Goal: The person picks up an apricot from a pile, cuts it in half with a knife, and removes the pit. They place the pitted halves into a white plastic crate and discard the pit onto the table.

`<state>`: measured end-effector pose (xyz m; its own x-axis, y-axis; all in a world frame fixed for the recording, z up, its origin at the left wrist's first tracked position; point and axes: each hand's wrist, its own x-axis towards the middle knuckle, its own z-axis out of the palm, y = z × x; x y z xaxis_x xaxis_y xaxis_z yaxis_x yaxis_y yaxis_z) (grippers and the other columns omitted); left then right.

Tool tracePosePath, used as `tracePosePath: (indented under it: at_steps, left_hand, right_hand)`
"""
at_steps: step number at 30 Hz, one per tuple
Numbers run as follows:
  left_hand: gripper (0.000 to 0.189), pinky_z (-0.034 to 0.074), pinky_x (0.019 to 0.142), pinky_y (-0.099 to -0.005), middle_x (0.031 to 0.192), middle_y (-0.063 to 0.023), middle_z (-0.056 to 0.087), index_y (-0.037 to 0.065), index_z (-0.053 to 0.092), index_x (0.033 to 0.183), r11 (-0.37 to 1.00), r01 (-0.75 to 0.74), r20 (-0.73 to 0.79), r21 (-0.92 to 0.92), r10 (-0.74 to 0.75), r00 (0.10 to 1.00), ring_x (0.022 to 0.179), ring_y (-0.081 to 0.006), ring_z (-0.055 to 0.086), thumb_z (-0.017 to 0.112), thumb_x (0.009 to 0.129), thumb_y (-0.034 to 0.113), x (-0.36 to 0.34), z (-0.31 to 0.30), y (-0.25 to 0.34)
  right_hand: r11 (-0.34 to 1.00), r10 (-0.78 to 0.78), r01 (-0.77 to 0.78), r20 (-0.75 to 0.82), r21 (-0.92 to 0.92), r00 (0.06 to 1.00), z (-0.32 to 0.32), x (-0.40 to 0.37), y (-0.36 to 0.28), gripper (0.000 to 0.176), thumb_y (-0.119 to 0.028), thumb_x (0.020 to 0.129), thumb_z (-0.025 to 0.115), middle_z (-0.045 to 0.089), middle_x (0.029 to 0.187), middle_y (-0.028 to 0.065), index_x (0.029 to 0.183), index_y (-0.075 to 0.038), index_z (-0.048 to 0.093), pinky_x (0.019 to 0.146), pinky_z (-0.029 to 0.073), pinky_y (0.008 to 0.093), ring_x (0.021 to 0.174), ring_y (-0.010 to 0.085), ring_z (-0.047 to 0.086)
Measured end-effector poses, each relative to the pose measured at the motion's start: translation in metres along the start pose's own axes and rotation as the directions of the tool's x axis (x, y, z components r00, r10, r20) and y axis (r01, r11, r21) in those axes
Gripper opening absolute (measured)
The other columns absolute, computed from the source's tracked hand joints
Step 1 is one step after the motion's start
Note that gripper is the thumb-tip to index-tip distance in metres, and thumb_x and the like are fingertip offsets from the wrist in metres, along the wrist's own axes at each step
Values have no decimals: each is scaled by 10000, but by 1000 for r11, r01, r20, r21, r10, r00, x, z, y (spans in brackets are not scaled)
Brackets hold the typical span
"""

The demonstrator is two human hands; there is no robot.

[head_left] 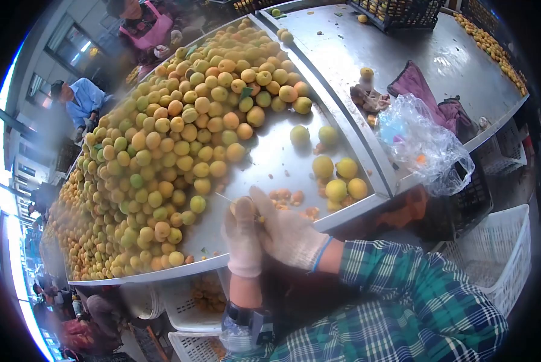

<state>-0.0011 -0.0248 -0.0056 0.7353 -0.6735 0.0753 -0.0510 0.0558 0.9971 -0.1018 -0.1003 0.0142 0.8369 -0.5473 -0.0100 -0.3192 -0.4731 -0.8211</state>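
Note:
My left hand, in a white knit glove, is closed around an apricot that is mostly hidden by the fingers. Pressed up against it, my right hand, gloved too, has its fingers pinched together. A thin, light-coloured sliver sticks out past the apricot; what the right hand holds is hidden. Both hands are over the front edge of the metal table. A big heap of apricots lies to the left and beyond. Several loose apricots and some orange fruit pieces lie near my right hand.
A clear plastic bag and purple cloth lie on the neighbouring table. A black crate stands farther back. White baskets are below the table. A person in a pink apron and another in blue are across.

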Motion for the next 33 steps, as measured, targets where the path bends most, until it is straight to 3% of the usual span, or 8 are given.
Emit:
tracePosePath:
  at_steps: [2, 9, 13, 18, 23, 24, 27, 33]
  left_hand:
    - [560, 486, 692, -253, 887, -44, 605, -7, 595, 1075, 973, 70, 14, 222, -74, 997, 802, -111, 578, 467, 969, 528, 1, 5, 24]
    - [511, 451, 665, -232, 832, -24, 586, 2, 616, 1063, 993, 15, -91, 113, -4, 996, 734, -94, 532, 504, 967, 491, -5, 4, 22]
    - [499, 476, 667, -257, 856, -55, 624, -14, 641, 1023, 933, -92, -10, 347, 102, 995, 727, -110, 557, 563, 943, 472, -3, 1, 21]
    - [463, 500, 667, -273, 822, -50, 652, -27, 638, 1023, 883, -118, 148, 454, 55, 987, 735, -117, 588, 669, 890, 416, -3, 7, 32]
    - [425, 506, 633, -301, 817, -50, 656, -34, 654, 949, 666, -252, 202, 702, 154, 967, 702, -125, 591, 714, 863, 378, -4, 11, 36]
    - [425, 506, 633, -301, 817, -50, 656, -34, 654, 949, 672, -240, 191, 701, 148, 970, 702, -125, 591, 714, 863, 378, -8, 13, 34]
    - [508, 485, 672, -311, 784, -56, 637, -19, 657, 922, 968, -10, -13, 251, 13, 1000, 741, -130, 575, 598, 915, 485, -15, 16, 27]
    - [473, 477, 661, -276, 773, -52, 634, -37, 652, 944, 956, -69, -6, 285, 74, 997, 726, -112, 558, 622, 916, 434, -16, 15, 33]
  right_hand:
    - [1000, 5, -5, 7, -8, 1000, -4, 0, -3, 624, -237, 915, 524, 640, 927, 246, 1420, -30, 221, 667, 496, 495, 769, 422, 638]
    - [996, 66, -63, 45, -56, 997, -2, -8, -3, 579, -268, 924, 506, 653, 870, 232, 1412, -86, 252, 661, 492, 499, 761, 420, 644]
    - [984, 119, -94, 166, -152, 979, -14, -7, -7, 702, -330, 924, 510, 670, 872, 209, 1452, -34, 153, 681, 523, 505, 821, 388, 668]
    - [974, -26, 25, -1, -226, 1000, 11, 5, 30, 411, -295, 858, 581, 670, 894, 208, 1176, -45, 503, 733, 526, 495, 847, 379, 667]
    - [968, -69, 57, -39, -245, 997, 2, 9, 28, 322, -282, 822, 608, 672, 910, 192, 1048, -58, 558, 735, 530, 478, 865, 369, 665]
    - [967, -60, 51, -30, -250, 998, 3, 7, 27, 320, -273, 814, 617, 671, 921, 190, 1046, -61, 556, 732, 530, 475, 867, 370, 664]
    - [974, -65, 52, -54, -223, 996, 6, 5, 22, 323, -248, 800, 627, 669, 926, 186, 1052, -62, 549, 723, 528, 472, 867, 373, 661]
    - [986, -31, 18, -78, -166, 996, -5, 1, 10, 317, -205, 797, 613, 669, 887, 177, 1068, -58, 539, 708, 527, 472, 860, 374, 660]
